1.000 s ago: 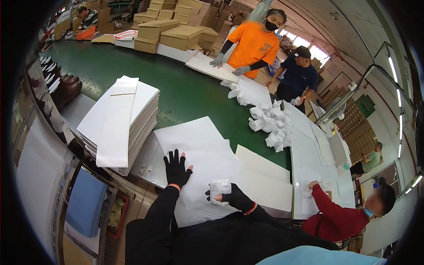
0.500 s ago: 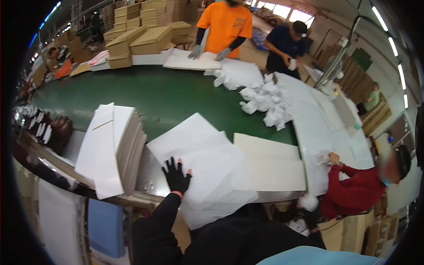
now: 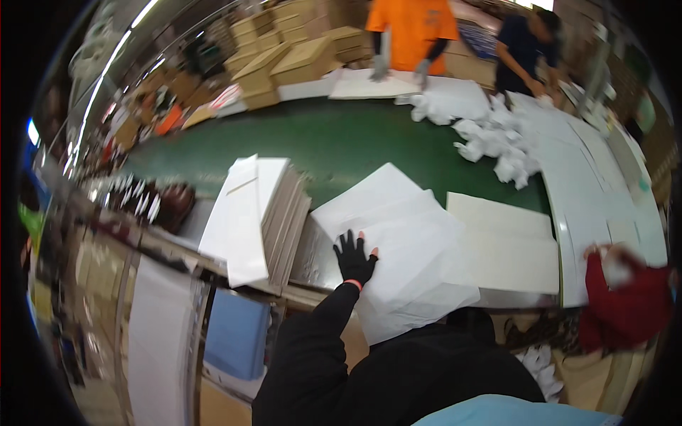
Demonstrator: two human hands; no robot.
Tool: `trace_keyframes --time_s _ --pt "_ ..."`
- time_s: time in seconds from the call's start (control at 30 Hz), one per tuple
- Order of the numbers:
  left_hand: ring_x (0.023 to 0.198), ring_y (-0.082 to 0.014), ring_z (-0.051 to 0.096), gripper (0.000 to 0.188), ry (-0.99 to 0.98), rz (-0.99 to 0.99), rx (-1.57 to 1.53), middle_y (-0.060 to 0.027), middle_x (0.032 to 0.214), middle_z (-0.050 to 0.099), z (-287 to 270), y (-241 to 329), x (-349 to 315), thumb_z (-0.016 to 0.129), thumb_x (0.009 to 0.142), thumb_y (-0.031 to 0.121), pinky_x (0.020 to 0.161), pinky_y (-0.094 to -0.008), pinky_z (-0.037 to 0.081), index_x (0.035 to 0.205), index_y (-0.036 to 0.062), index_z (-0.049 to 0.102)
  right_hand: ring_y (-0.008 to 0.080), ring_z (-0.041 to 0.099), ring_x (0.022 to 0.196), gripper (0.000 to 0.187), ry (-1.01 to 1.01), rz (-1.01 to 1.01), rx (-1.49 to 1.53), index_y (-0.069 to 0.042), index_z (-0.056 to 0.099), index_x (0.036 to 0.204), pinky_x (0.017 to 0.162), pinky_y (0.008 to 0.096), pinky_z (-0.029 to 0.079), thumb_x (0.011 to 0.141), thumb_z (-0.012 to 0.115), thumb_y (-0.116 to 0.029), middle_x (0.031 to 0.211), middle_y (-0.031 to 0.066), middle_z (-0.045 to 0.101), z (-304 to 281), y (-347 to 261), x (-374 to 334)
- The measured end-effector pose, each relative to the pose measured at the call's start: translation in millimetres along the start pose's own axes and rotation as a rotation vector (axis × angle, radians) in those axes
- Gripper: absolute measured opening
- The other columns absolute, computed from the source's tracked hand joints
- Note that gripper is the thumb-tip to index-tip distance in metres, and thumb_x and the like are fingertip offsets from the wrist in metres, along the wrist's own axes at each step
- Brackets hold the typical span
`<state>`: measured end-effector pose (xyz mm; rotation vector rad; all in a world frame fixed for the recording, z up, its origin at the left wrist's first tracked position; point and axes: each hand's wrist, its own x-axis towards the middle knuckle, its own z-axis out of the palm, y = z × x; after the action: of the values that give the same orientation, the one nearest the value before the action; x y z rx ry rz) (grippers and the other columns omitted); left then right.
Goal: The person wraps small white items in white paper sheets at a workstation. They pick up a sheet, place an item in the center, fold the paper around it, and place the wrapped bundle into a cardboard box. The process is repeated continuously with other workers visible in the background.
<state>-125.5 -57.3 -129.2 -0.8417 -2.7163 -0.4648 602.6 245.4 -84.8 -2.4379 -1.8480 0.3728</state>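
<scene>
My left hand (image 3: 356,260), in a black glove with bare thumb and fingertip showing, lies flat with fingers spread on the left edge of some loose white tissue paper sheets (image 3: 412,241). The sheets overlap unevenly and hang over the near table edge towards my body. My right hand is out of sight. Beside the tissue on the right rests a flat cream-white paper stack (image 3: 508,245). To the left of my hand stands a tall stack of white and grey card (image 3: 284,227), with a loose white strip on top.
Dark brown shoes (image 3: 174,202) stand far left. A green belt (image 3: 341,135) runs behind, with crumpled paper (image 3: 501,145) at its right. Across it are a person in orange (image 3: 412,35), one in navy (image 3: 522,53) and cardboard boxes (image 3: 302,60). Someone in red (image 3: 621,305) sits right.
The view has swung right, so the table things appear shifted. My right hand, low at the right before, has left view. My left hand stays flat on the tissue paper.
</scene>
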Motion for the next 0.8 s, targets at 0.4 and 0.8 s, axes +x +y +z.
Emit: trace_keyframes --time_s 0.4,0.8 --pt "0.137 -0.0411 0.026 0.065 -0.13 0.028 0.146 -0.0211 0.147 0.033 10 -13 -6 0.04 0.094 0.055 0.106 -0.0616 0.023 0.142 0.0107 0.038 0.0233 0.058 0.099 0.036 0.004 0.654 -0.22 -0.005 0.061 0.103 0.085 0.0366 0.047 0.072 0.073 -0.018 0.1 0.0108 0.063 -29 180 -147" --pt "0.139 -0.0379 0.024 0.069 -0.164 0.013 0.222 -0.0183 0.15 0.028 8 -13 -11 0.036 0.094 0.058 0.106 -0.062 0.022 0.145 0.0123 0.034 0.0249 0.06 0.095 0.029 -0.123 0.543 -0.352 -0.005 0.066 0.094 0.081 0.0367 0.047 0.069 0.072 -0.02 0.094 0.0118 0.065 -85 170 -100"
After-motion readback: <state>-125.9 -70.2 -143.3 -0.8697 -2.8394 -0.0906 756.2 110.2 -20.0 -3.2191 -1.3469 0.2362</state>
